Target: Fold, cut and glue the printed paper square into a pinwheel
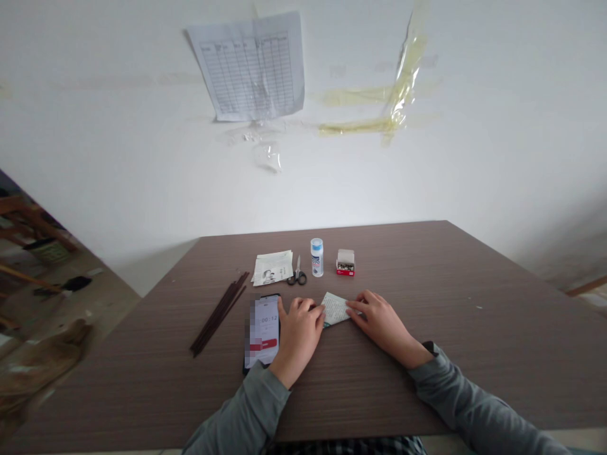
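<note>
- The paper (336,309) lies on or just over the table (427,392), right between the 2 hands — it looks folded, with print on its upper face and a strip of green at its lower left edge.
- The left hand (300,325) has its fingers drawn in, thumb and forefinger close together on the paper's left edge.
- The right hand (378,318) reaches in from the other side, palm down, its thumb and fingertips nearly closed on the paper's right edge; how far any finger goes underneath, I cannot tell.
- Both hands touch the paper, so neither is clearly nearer; the line from grip to grip runs crosswise over it, with 1 corner pointing away from the person. Fingers cover both ends, so its long axis is unclear.
- Just left of the left hand is a phone (266,335), its timer lit; farther left lie thin brown sticks (219,314).
- Beyond the grip, left to right: sheets (275,265), scissors (297,276), a white bottle (317,260) and a small open box (346,270) — all well apart from the fingers.
</note>
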### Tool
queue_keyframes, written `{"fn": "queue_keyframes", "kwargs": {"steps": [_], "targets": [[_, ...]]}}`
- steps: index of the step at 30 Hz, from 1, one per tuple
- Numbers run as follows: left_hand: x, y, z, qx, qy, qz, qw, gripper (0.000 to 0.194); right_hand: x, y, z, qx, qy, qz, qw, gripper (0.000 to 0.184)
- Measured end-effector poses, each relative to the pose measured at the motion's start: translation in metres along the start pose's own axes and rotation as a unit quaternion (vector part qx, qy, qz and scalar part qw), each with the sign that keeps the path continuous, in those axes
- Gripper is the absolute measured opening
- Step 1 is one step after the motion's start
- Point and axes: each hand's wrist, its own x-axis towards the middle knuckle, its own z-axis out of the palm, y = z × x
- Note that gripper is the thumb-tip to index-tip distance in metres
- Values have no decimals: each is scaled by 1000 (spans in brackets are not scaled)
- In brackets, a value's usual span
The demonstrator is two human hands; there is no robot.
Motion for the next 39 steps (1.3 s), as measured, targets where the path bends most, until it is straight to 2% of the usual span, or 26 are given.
{"fn": "queue_keyframes", "kwargs": {"steps": [9, 18, 25, 28, 34, 39], "targets": [[0, 0, -3, -2, -6, 1, 1000, 31, 0, -6, -4, -10, -4, 10, 1000, 30], [0, 7, -11, 11, -35, -1, 999, 33, 0, -8, -3, -18, 6, 3, 1000, 25], [3, 5, -10, -4, -70, 51, 996, 60, -1, -7, 1, -42, -14, 7, 999, 30], [5, 5, -13, -8, -82, 59, 995, 57, -1, -9, 1, -51, -19, 15, 998, 30], [7, 11, -16, -15, -78, 37, 996, 40, -3, -14, 0, -72, -11, 33, 997, 24], [7, 13, -15, -22, -71, 25, 997, 38, -2, -18, 2, -71, 11, 48, 996, 20]]}}
